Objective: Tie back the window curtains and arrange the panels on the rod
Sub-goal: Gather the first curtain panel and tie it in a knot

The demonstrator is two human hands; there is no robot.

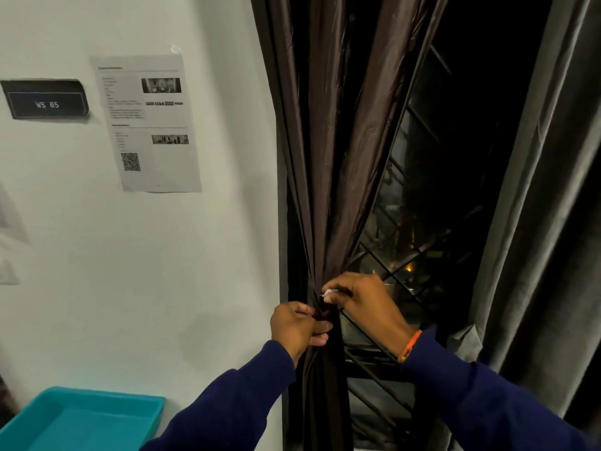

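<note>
Low beside the white wall, the left hand (pixel 299 327) pinches the gathered brown curtain (pixel 328 190) at its narrowest; just above, the right hand (pixel 361 301) grips what may be a white tie (pixel 330 291) against it.

Brown curtain (pixel 328 157), centre of the frame: smooth woven cloth with a faint satin sheen along its folds. Grey curtain (pixel 536 190), right edge: heavier cloth, soft matt nap. Wall (pixel 211 255), left: matt painted surface. Printed sheet (pixel 146 122), upper left: thin matt paper. Tray (pixel 81 415), lower left: smooth turquoise plastic. Sleeves (pixel 227 411), bottom: matt blue knit cloth.
</note>
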